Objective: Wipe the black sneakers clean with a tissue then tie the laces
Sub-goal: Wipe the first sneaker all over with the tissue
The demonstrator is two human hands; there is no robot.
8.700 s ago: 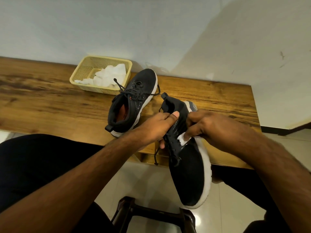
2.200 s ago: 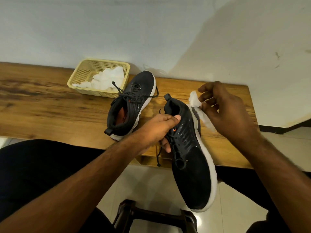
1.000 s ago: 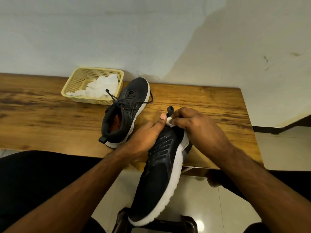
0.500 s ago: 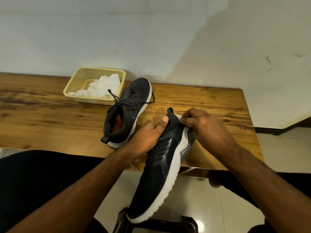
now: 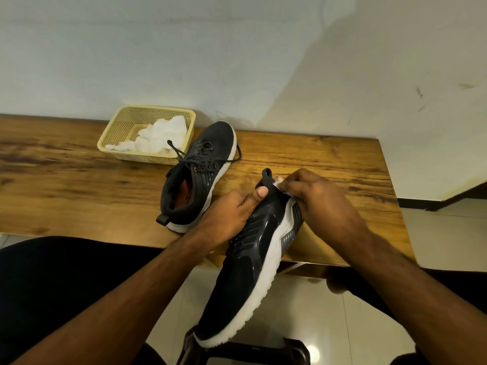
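Observation:
One black sneaker with a white sole is held tilted on its side over the table's front edge, toe pointing down toward me. My left hand grips it near the collar, thumb on the heel. My right hand pinches a small white tissue against the heel, beside the pull tab. Most of the tissue is hidden under my fingers. The second black sneaker stands upright on the wooden table, its laces loose and spread.
A yellow plastic basket with crumpled white tissues stands at the back by the wall, just left of the second sneaker. A dark stool is on the tiled floor below the held shoe. My dark-clothed legs are at both sides.
Earlier the held sneaker was turned from its top onto its side. Over the last second my right hand has kept the tissue at the heel, shifting slightly along it.

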